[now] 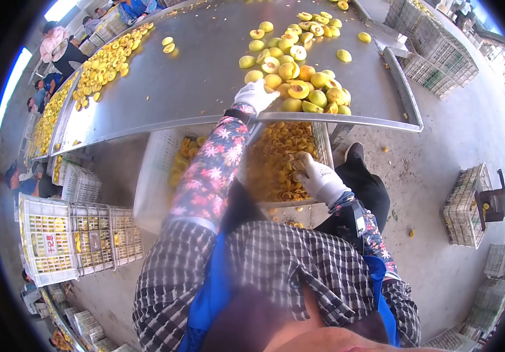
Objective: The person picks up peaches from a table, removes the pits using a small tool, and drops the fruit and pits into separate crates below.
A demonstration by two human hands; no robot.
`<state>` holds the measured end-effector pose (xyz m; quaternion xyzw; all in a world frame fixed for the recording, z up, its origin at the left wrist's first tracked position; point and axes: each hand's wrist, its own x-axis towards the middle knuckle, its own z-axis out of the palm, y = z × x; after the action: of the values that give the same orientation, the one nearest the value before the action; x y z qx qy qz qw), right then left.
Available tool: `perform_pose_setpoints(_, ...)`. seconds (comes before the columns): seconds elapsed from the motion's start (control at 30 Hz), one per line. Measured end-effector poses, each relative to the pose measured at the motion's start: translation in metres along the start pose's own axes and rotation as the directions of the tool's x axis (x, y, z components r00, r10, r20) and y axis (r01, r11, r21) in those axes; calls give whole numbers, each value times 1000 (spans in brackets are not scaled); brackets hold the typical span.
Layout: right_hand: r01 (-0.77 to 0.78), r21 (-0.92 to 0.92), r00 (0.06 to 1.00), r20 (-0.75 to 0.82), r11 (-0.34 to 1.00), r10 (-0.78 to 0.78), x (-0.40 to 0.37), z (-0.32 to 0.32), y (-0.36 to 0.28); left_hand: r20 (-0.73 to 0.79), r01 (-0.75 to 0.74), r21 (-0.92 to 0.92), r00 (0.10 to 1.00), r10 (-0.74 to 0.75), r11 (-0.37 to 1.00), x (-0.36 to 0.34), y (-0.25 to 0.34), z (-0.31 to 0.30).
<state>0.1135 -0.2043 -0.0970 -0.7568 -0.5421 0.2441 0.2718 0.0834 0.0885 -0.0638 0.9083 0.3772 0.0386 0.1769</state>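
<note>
My left hand [256,97], in a white glove, reaches over the metal table's front edge, its fingers closed at the left side of a pile of halved yellow-green fruit [298,90]. What those fingers hold, if anything, is too small to tell. My right hand [321,178], also gloved in white, is lower, above a crate of small brownish-orange pieces [282,154]. Its fingers are curled together near the crate's right side, and their content cannot be made out. Left of that crate, partly behind my left forearm, is a white crate [157,170] with yellow fruit pieces.
The metal table [200,64] spans the front, with another heap of fruit [109,58] at its left. Stacked crates stand at lower left [76,237] and upper right [434,50]. A crate [465,205] sits on the right floor. Several people are at the far left.
</note>
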Motion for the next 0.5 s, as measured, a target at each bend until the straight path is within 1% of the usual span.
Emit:
perform_pose_setpoints(0.03,47,18,998,-39,999,-46,0,1,3,-1,-2,16,1000,2,1000,6,-1,4)
perform_pose_setpoints(0.07,57,29,997,-61,998,-55,0,2,4,1,-3,34,1000,3,999,9,-4,6)
perform_pose_setpoints(0.1,68,42,994,-84,997,-64,0,2,4,2,-1,-150,1000,1,989,12,-12,12)
perform_pose_setpoints(0.13,79,58,992,-107,995,-73,0,2,2,4,4,-327,1000,-2,945,10,-20,13)
perform_pose_setpoints(0.17,92,74,983,-168,993,-79,0,2,-1,8,9,-492,1000,-6,870,10,-27,14)
perform_pose_setpoints(0.2,106,90,970,-229,990,-83,-1,0,-6,32,-6,-761,998,46,649,9,-33,17)
perform_pose_setpoints(0.23,120,107,954,-288,987,-85,-2,-3,-11,38,0,-937,994,103,349,-6,-31,8)
perform_pose_setpoints(0.27,109,134,954,-291,985,-66,-2,-6,-16,25,25,-1000,988,154,6,-25,-28,-2)
perform_pose_setpoints(0.3,97,162,956,-291,982,-47,0,-9,-21,28,91,-968,966,255,-236,-45,-20,-14)
perform_pose_setpoints(0.33,86,188,957,-289,978,-29,2,-12,-26,3,172,-873,937,349,-456,-67,-8,-27)
perform_pose_setpoints(0.37,81,210,954,-299,974,-14,3,-15,-31,-50,263,-721,903,427,-641,-85,1,-33)
perform_pose_setpoints(0.47,211,160,896,-425,964,-126,8,-18,-44,-30,296,-558,927,375,-775,-117,23,-24)
perform_pose_setpoints(0.5,205,143,888,-443,968,-123,9,-19,-46,-19,293,-514,936,352,-806,-122,31,-18)
